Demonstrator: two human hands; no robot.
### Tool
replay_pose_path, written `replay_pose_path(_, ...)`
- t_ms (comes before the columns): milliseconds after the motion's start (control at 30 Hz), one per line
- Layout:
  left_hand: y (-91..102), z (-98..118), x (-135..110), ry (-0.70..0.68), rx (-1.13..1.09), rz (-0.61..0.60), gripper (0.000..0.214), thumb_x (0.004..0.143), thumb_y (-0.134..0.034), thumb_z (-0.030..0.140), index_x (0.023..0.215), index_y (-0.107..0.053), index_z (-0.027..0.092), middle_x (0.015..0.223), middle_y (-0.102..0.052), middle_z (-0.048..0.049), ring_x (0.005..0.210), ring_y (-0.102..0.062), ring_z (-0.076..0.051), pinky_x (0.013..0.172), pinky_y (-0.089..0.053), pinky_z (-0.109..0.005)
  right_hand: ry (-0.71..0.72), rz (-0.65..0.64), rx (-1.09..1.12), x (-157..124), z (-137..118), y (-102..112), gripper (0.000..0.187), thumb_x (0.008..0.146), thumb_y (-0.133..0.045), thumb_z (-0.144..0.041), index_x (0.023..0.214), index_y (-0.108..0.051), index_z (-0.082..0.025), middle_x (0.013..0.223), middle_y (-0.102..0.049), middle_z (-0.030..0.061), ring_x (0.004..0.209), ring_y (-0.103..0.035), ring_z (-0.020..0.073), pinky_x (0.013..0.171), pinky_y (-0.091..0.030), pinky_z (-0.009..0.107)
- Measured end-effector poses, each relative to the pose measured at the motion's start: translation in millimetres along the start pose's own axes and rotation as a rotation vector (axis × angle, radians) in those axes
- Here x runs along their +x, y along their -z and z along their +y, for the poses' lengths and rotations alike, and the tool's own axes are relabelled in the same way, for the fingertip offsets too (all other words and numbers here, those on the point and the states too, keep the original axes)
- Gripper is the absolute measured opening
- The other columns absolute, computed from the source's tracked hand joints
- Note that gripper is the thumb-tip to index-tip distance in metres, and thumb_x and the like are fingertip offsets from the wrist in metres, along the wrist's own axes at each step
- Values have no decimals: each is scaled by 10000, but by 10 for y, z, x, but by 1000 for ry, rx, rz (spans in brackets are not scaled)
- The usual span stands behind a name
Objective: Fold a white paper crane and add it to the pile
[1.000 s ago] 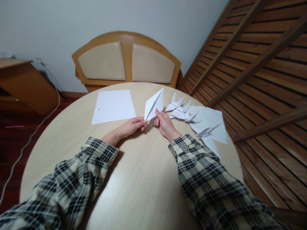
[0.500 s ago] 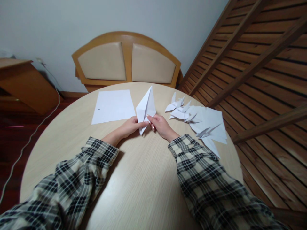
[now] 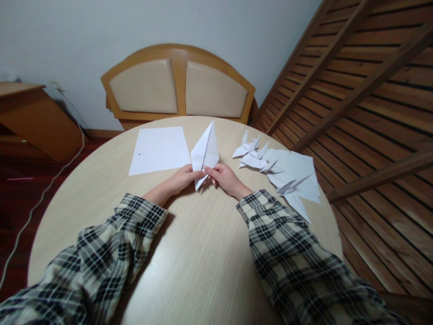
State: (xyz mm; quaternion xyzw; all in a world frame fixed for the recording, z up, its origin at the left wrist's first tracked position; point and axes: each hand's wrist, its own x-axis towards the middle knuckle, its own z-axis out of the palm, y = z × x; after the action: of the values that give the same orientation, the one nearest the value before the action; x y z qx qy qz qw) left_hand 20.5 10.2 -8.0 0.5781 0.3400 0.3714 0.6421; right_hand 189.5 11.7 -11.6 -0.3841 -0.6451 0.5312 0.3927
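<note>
A folded white paper [image 3: 205,146], shaped like a long diamond with a crease down its middle, is held up between my hands over the table. My left hand [image 3: 183,177] pinches its lower left side, thumb across the front. From the right, my right hand [image 3: 226,178] grips the lower part, its thumb lying on the front near the left thumb. Fingers behind the paper are partly hidden. Several folded paper cranes [image 3: 253,158] sit to the right of my right hand.
A stack of white paper sheets [image 3: 182,140] lies beyond my left hand on the round wooden table [image 3: 196,253]. More loose sheets [image 3: 302,169] lie under the cranes at the right. A padded headboard [image 3: 182,85] stands behind the table, and a slatted wooden panel [image 3: 372,90] to the right.
My right thumb has slid left and slightly down across the folded paper, closer to my left thumb. The paper has shifted very slightly left.
</note>
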Motion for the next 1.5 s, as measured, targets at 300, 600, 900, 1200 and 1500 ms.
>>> replay_pose_path(300, -7, -3, 6, -10, 19, -5, 158, 756, -641, 260, 784, -653, 105, 752, -665, -65, 653, -543, -125, 664, -418, -268, -35, 14, 4, 11, 33, 17, 397, 840, -585, -484, 596, -497, -183, 445, -428, -67, 368, -360, 51, 357, -246, 210)
replay_pose_path(600, 13, 35, -46, 98, 116, 34, 159, 756, -589, 279, 749, -620, 123, 611, -604, -31, 503, -484, -106, 490, -361, -246, -38, 85, 241, 68, 118, 83, 448, 778, -617, -609, 662, -474, -199, 509, -444, -68, 405, -360, 53, 373, -221, 217)
replay_pose_path(900, 12, 21, -39, 71, 156, 34, 178, 745, -582, 280, 766, -632, 110, 660, -627, -67, 552, -529, -121, 500, -391, -243, -30, 140, 249, 58, 69, 52, 430, 754, -658, -571, 658, -480, -192, 522, -428, -71, 407, -359, 44, 370, -211, 206)
replay_pose_path(1200, -50, 58, -17, 40, 83, 113, 369, 721, -732, 346, 964, -660, 77, 708, -663, -87, 567, -570, -132, 529, -436, -255, 21, 135, 96, 57, 95, 33, 396, 801, -620, -543, 656, -506, -192, 514, -420, -61, 390, -352, 54, 343, -204, 208)
replay_pose_path(1500, -50, 46, -1, 53, -2, 35, 338, 701, -766, 253, 977, -661, 89, 813, -693, -104, 603, -599, -130, 574, -468, -260, 51, 151, 55, 38, 88, 33, 379, 814, -617, -520, 658, -527, -186, 489, -414, -56, 411, -352, 62, 359, -217, 212)
